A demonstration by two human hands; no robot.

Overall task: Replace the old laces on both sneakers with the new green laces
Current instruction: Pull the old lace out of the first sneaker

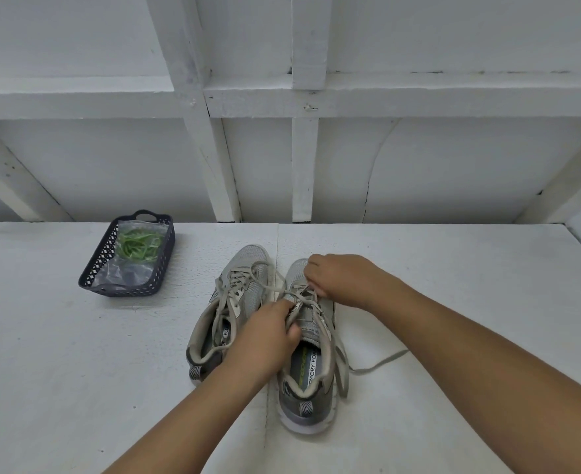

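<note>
Two grey sneakers stand side by side on the white table, toes away from me. The left sneaker (239, 278) still carries its old beige lace. My left hand (265, 336) pinches the lace side of the right sneaker (308, 381) near its tongue. My right hand (340, 278) grips the old lace (378, 362) near the right sneaker's toe end; a loose end trails off to the right. The green laces (138, 246) lie in a clear bag inside a dark basket (94, 271) at the left rear.
The white table (453, 302) runs to a white framed wall (302, 165) behind. A seam in the tabletop runs front to back between the sneakers.
</note>
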